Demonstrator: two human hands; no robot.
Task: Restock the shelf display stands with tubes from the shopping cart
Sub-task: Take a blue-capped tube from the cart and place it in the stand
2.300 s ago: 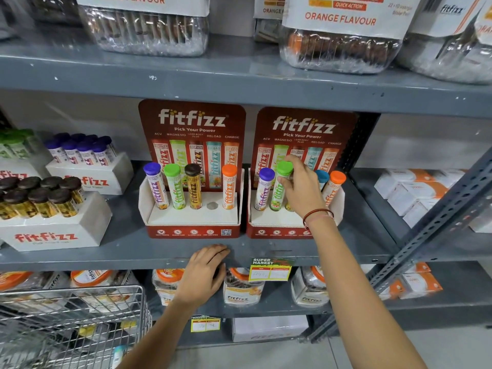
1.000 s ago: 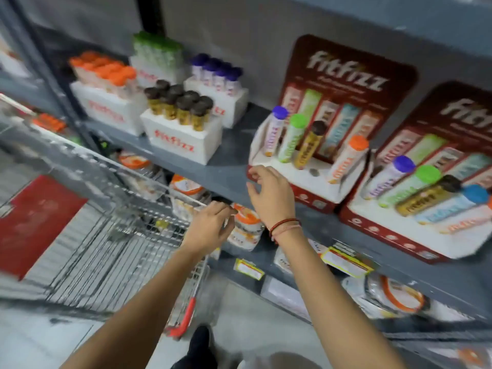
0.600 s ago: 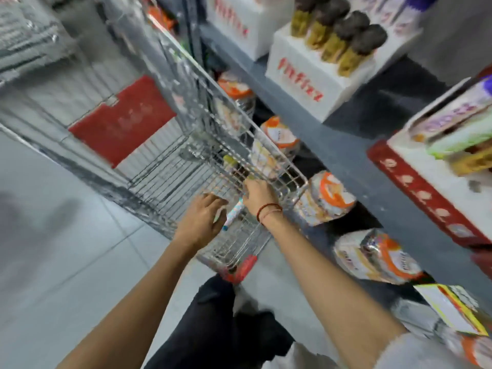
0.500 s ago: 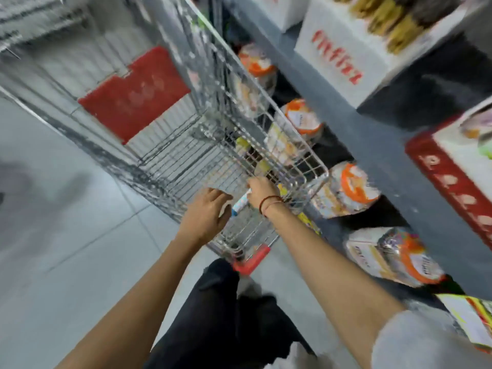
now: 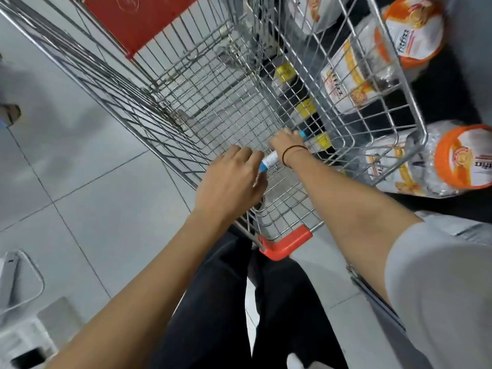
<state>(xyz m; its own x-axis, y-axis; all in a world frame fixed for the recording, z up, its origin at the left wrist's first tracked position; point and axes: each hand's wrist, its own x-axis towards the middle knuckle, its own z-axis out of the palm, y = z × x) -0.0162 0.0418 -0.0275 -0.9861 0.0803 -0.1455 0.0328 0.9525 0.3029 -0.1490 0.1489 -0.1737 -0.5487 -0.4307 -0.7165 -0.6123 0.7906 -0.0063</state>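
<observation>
Silver wire cart (image 5: 218, 83) with red corner bumper (image 5: 287, 243); white tube (image 5: 270, 161) with blue ends.

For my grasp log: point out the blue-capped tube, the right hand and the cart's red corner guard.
blue-capped tube (image 5: 270, 161): head view, white label.
right hand (image 5: 287, 141): head view, back of hand.
red corner guard (image 5: 288, 243): head view, its middle.

Bare forearms, a pale short sleeve, dark trousers.

Both forearms are bare to the hands: left hand (image 5: 229, 182), right hand (image 5: 286, 141). A thin dark-red thread band (image 5: 291, 153) circles the right wrist in two loops. A light grey short sleeve (image 5: 439, 288) covers the right upper arm, its hem just above the elbow. Black trousers (image 5: 226, 302) cover both legs; a bit of white shows at their lower end.
</observation>
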